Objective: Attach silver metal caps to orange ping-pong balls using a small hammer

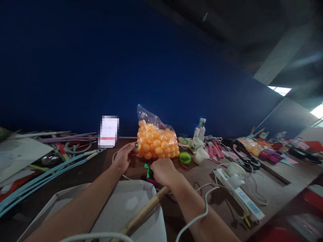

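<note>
My left hand (pixel 123 156) reaches forward over the brown table and pinches a small dark, shiny object (pixel 137 146) right at the near left side of a clear bag of orange balls (pixel 156 143). My right hand (pixel 164 171) is curled into a fist just in front of the bag, beside a small green piece (pixel 147 169) on the table; its fingers point away from me, so what they hold is hidden. A wooden stick (pixel 141 213) runs from under my right wrist toward me.
A white cardboard box (pixel 118 208) lies near me. Blue and white tubes (pixel 50 171) lie at the left. A white power strip (pixel 239 191) with cables, cups (pixel 200 155), a green tape roll (pixel 185 157), a bottle (pixel 200 128) and coloured paper scraps crowd the right.
</note>
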Demonstrator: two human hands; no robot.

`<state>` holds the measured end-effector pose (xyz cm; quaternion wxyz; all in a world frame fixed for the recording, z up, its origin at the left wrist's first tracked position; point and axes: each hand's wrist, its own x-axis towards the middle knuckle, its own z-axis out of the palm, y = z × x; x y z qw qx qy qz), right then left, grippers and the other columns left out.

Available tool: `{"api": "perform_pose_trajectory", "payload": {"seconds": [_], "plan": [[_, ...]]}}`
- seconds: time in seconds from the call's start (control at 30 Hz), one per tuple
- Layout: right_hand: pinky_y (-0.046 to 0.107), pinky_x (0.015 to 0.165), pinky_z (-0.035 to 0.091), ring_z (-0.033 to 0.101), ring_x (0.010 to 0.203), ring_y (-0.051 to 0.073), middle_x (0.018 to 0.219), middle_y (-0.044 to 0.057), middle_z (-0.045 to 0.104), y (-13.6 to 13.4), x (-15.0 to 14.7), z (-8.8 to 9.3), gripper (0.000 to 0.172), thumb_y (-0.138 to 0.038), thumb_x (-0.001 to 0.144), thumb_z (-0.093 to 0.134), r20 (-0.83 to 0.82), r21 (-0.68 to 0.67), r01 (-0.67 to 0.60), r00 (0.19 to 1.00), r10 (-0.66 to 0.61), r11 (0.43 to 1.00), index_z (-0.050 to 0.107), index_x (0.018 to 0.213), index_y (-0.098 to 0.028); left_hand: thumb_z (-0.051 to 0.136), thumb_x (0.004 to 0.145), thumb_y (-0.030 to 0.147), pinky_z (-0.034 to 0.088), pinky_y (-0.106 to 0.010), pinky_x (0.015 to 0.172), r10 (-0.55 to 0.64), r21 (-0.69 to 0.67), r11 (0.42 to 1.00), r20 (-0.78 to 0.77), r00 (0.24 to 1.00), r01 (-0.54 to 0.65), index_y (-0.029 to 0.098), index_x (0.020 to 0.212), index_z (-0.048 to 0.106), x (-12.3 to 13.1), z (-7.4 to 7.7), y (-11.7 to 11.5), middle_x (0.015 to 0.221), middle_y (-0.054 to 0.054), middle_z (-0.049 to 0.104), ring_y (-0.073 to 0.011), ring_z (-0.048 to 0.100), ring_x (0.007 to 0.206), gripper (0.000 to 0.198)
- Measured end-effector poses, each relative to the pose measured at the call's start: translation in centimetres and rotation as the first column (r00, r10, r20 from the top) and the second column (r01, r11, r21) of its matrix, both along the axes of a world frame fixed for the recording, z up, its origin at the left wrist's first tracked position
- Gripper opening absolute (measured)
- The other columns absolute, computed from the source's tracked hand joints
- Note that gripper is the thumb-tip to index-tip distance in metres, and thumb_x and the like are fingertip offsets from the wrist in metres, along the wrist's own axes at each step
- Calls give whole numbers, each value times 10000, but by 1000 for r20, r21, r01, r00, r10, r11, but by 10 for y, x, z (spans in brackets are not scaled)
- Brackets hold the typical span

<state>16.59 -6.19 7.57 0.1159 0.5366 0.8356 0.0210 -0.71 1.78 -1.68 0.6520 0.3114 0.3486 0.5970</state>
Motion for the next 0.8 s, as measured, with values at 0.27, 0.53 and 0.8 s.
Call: {"api": "perform_pose_trajectory", "payload": {"seconds": [0.27,0.53,0.8], "plan": [[329,734,528,739,944,303,928,149,776,0,-1,-3,253,-178,865,558,17,-20,-52,998,52,998,780,984,-157,657,903,328,591,-405,724,-12,1,1000,-8,1000,12,180,1160,640,0,3,-3,1138,-81,683,-212,681,887,297],[338,712,515,737,926,308,924,148,775,-2,3,1,262,-160,849,536,-7,-10,-66,998,66,998,779,946,-156,658,903,321,590,-383,692,0,-10,1000,-1,1000,0,176,1138,646,0,5,-4,1099,-72,690,-197,680,845,276],[325,715,479,724,912,286,952,132,770,-4,8,10,227,-183,843,555,-73,15,-45,996,46,999,757,947,-180,659,902,323,591,-392,706,7,-16,1000,13,1000,-7,176,1139,648,0,7,-5,1110,-75,692,-203,684,862,279]]}}
